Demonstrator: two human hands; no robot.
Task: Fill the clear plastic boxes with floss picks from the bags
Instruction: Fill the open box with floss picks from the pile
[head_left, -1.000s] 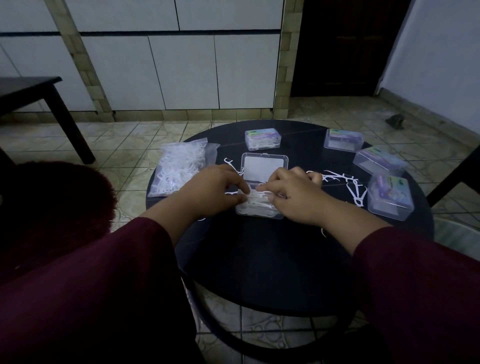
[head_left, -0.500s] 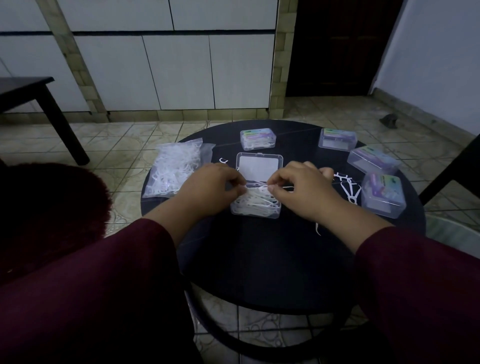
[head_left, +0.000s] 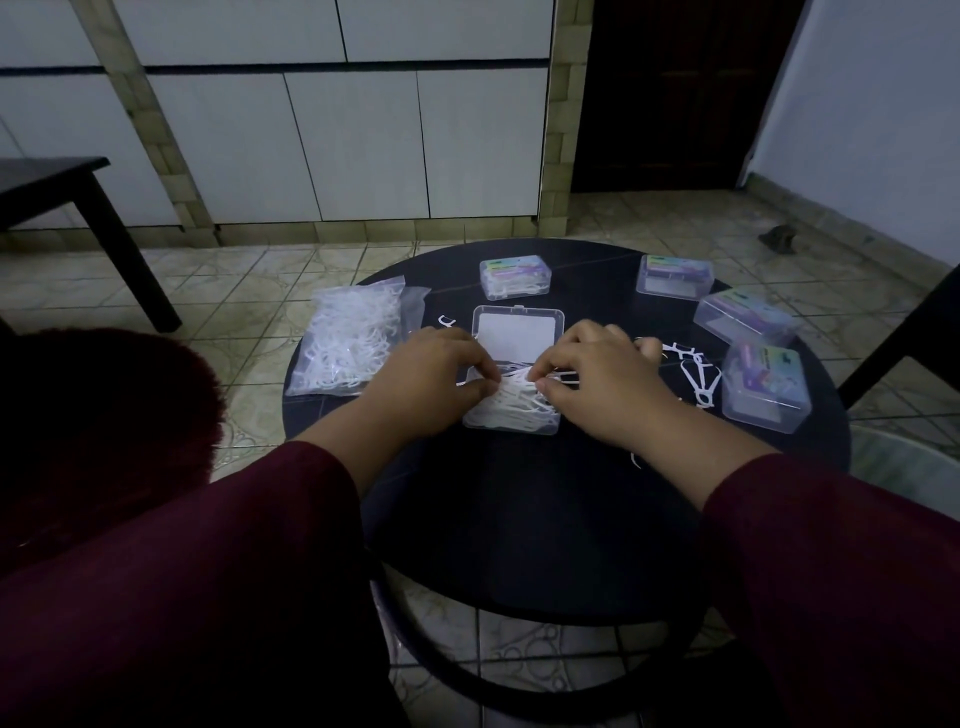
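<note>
An open clear box (head_left: 511, 415) sits mid-table, lid (head_left: 517, 332) flat behind it, heaped with white floss picks (head_left: 514, 400). The left hand (head_left: 436, 379) and right hand (head_left: 597, 379) both pinch picks over it. A bag (head_left: 348, 343) of picks overhangs the left rim; loose picks (head_left: 698, 371) and closed boxes (head_left: 766, 387) crowd the right edge of the round black table (head_left: 519, 519), which stands on a tiled floor (head_left: 249, 291)

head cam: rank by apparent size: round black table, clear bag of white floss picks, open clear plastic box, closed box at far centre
1. Round black table
2. Clear bag of white floss picks
3. Open clear plastic box, lid included, partly hidden by both hands
4. Closed clear box at far centre, though it sits farther from the camera
</note>
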